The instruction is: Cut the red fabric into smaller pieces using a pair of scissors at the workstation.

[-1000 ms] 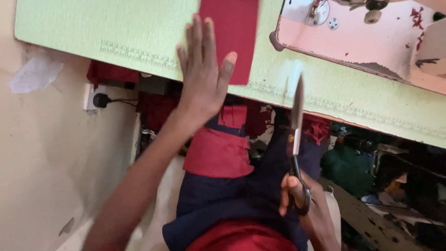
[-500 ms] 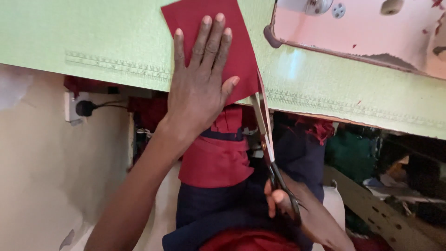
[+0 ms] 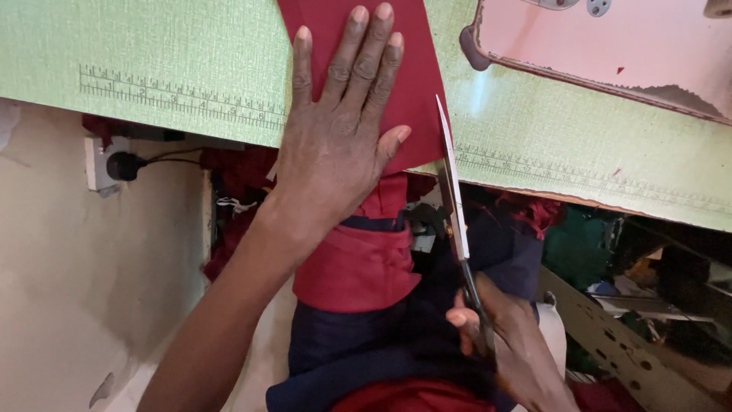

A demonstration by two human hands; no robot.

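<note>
My left hand (image 3: 335, 130) lies flat, fingers spread, on a dark red piece of fabric (image 3: 415, 76) on the green table top (image 3: 168, 53). The fabric hangs slightly past the table's near edge. My right hand (image 3: 503, 343) grips the handles of long steel scissors (image 3: 454, 198) below the table edge. The blades look nearly closed and point up along the fabric's right edge, tip just beside my left thumb. More red cloth (image 3: 354, 263) lies folded in my lap over dark blue clothing.
A pink sewing machine base (image 3: 610, 53) stands at the table's back right. Printed ruler markings (image 3: 183, 95) run along the table's front edge. A wall socket with a black plug (image 3: 114, 164) sits on the beige wall at left. Green cloth and a perforated metal frame (image 3: 610, 328) lie under the table at right.
My left hand slid the red fabric toward the table's near edge and pressed it flat. The scissors rose from below the table until the blades reached the fabric's right edge.
</note>
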